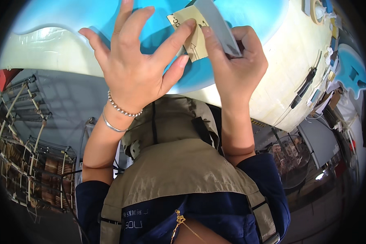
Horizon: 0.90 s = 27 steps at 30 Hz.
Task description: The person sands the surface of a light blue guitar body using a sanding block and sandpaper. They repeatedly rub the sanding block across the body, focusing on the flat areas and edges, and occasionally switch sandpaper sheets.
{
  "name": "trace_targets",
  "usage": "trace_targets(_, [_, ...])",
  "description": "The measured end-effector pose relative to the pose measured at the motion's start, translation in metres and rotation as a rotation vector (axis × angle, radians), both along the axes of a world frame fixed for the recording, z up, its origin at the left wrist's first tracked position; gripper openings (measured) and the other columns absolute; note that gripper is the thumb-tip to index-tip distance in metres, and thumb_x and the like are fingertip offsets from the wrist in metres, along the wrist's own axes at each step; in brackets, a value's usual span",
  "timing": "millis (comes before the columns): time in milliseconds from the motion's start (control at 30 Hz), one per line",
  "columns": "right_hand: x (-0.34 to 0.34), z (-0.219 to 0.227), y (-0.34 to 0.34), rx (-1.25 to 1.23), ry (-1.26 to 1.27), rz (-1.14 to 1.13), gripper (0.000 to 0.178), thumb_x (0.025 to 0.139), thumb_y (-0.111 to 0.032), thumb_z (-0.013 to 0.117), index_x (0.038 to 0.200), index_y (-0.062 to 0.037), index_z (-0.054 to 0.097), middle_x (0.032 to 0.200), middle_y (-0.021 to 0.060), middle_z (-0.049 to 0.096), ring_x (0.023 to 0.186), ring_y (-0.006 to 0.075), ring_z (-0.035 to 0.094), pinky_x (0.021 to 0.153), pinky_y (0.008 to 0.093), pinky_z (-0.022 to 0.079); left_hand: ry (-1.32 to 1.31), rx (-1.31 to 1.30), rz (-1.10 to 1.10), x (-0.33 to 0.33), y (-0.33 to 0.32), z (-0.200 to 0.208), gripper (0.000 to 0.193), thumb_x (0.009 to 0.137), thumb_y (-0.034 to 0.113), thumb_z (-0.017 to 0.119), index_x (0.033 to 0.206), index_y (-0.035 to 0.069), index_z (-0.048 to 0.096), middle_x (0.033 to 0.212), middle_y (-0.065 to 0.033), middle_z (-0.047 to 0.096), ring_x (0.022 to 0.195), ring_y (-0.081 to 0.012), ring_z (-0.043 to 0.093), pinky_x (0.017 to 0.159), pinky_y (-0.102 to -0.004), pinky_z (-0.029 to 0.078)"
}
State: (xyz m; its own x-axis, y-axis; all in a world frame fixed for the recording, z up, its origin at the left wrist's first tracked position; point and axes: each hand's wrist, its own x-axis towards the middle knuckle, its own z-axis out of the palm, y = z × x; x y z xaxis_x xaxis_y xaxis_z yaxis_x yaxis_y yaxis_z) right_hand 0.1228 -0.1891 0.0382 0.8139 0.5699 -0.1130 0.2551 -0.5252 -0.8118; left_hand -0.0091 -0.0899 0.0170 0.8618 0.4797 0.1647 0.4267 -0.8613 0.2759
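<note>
My right hand (240, 67) pinches a folded piece of sandpaper (195, 51) between thumb and fingers. Its yellowish backing with a printed arrow faces up, and a grey flap (219, 28) of it stands up at the right. My left hand (136, 65) is spread wide, with the index fingertip resting on the yellowish backing and the other fingers apart. Beneath both hands lies a glossy light blue piece (75, 14) with a curved outline and paler edges, like a guitar body; its top runs out of view.
The blue piece lies on a cream-coloured work table (286, 73). On its right side are a dark slim tool (306, 87), a tape roll (316, 12) and scraps. A blue guitar body (349, 69) is farther right. A pipe rack (32, 134) stands at left.
</note>
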Motion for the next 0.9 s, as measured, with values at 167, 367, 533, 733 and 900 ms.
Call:
trace_targets(167, [0.018, -0.003, -0.03, 0.166, 0.217, -0.223, 0.019, 0.079, -0.006, 0.077, 0.075, -0.0026, 0.059, 0.067, 0.0004, 0.061, 0.058, 0.0039, 0.05, 0.052, 0.0205, 0.043, 0.027, 0.009, 0.097, 0.001, -0.003, 0.0, 0.037, 0.089, 0.045, 0.053, 0.12, 0.031, 0.068, 0.129, -0.0134, 0.043, 0.131, -0.0331, 0.042, 0.105, -0.066, 0.012])
trace_targets(367, [0.001, -0.005, -0.002, 0.054, -0.086, 0.019, 0.02, 0.079, -0.007, 0.077, 0.075, -0.003, 0.058, 0.063, -0.0005, 0.055, 0.057, 0.0041, 0.047, 0.051, 0.0194, 0.039, -0.025, 0.009, 0.014, 0.001, -0.001, 0.0, 0.039, 0.089, 0.049, 0.053, 0.121, 0.033, 0.067, 0.129, -0.0123, 0.044, 0.132, -0.0334, 0.042, 0.104, -0.0665, 0.013])
trace_targets(533, [0.012, -0.004, -0.014, 0.031, 0.08, -0.029, 0.019, 0.08, -0.006, 0.076, 0.076, -0.001, 0.058, 0.065, 0.0001, 0.059, 0.058, 0.003, 0.05, 0.051, 0.0205, 0.042, 0.072, 0.051, 0.027, 0.004, -0.002, 0.006, 0.039, 0.089, 0.052, 0.053, 0.121, 0.034, 0.067, 0.129, -0.011, 0.044, 0.131, -0.0342, 0.042, 0.104, -0.0658, 0.013])
trace_targets(733, [0.012, -0.004, -0.017, 0.114, 0.147, -0.11, 0.021, 0.079, -0.006, 0.077, 0.075, -0.0021, 0.058, 0.064, -0.0026, 0.057, 0.058, 0.0031, 0.046, 0.052, 0.0199, 0.039, -0.096, -0.014, 0.073, 0.003, -0.002, -0.002, 0.04, 0.09, 0.054, 0.049, 0.12, 0.034, 0.067, 0.127, -0.0102, 0.045, 0.13, -0.0353, 0.042, 0.104, -0.0634, 0.016])
trace_targets(900, [0.01, -0.001, -0.008, -0.031, 0.036, -0.03, 0.021, 0.079, -0.007, 0.078, 0.074, -0.0014, 0.058, 0.064, -0.0031, 0.055, 0.059, 0.0037, 0.045, 0.053, 0.0207, 0.039, 0.031, 0.067, -0.004, 0.002, 0.001, 0.001, 0.044, 0.09, 0.057, 0.046, 0.121, 0.035, 0.067, 0.126, -0.0108, 0.045, 0.13, -0.0376, 0.042, 0.105, -0.0631, 0.014])
